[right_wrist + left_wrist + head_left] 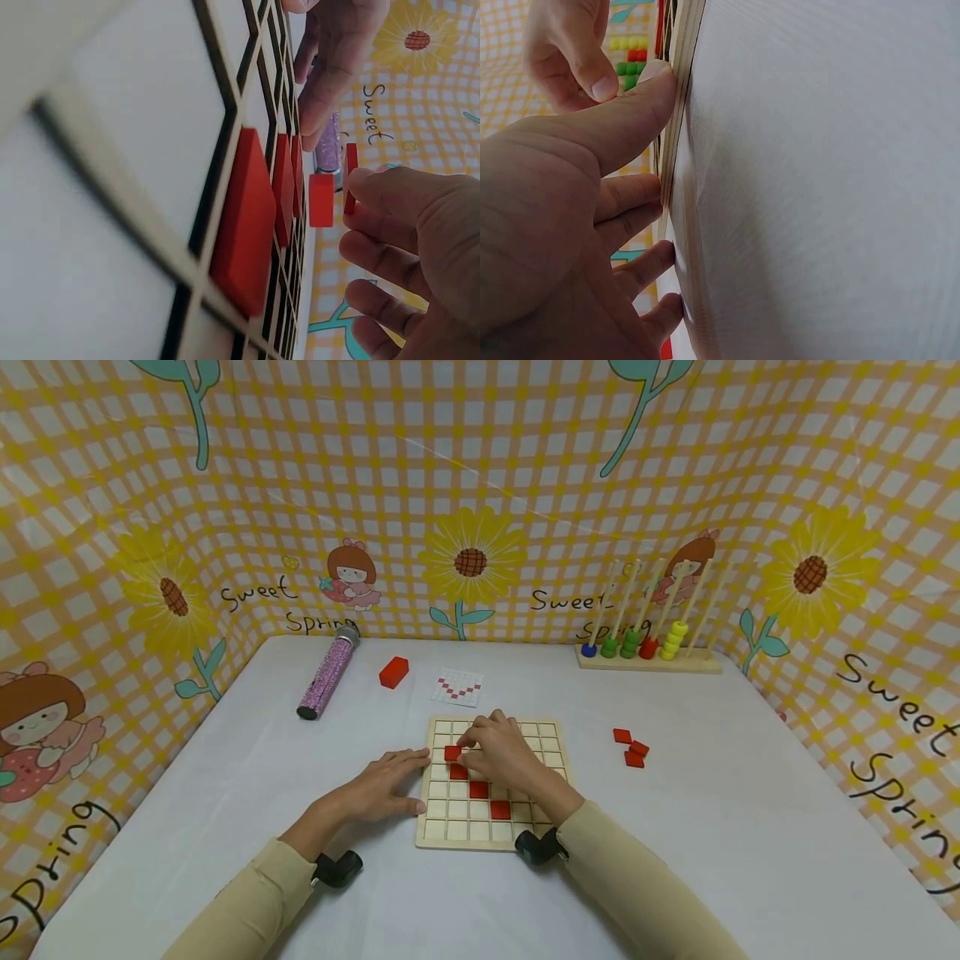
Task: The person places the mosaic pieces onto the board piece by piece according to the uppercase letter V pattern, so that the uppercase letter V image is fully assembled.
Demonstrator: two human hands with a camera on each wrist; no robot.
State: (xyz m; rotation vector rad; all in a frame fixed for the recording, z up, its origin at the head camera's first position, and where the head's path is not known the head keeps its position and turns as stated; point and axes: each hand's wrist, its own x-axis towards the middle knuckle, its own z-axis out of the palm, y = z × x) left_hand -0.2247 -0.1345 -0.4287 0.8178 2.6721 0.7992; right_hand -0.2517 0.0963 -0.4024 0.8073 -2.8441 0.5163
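Observation:
My right hand [504, 753] pinches a thin red square tile [351, 178] between thumb and finger, above the upper left part of a wooden grid board [437, 832]. In the right wrist view the tile stands apart from the board's surface. Three red tiles [478, 790] lie in the board's cells in a diagonal line, running down to the right. My left hand [381, 787] rests against the board's left edge, its thumb and extended fingers [639, 271] touching the side. Behind the board lies a small white pattern card [458, 687] with red squares in a V shape.
Three loose red tiles [634, 759] lie right of the board. A red block [393, 672] and a pink glittery microphone [328, 675] are at the back left. At the back right stands a wooden bead counter [651, 660] with upright rods. Patterned cloth [480, 460] encloses the table's back and sides.

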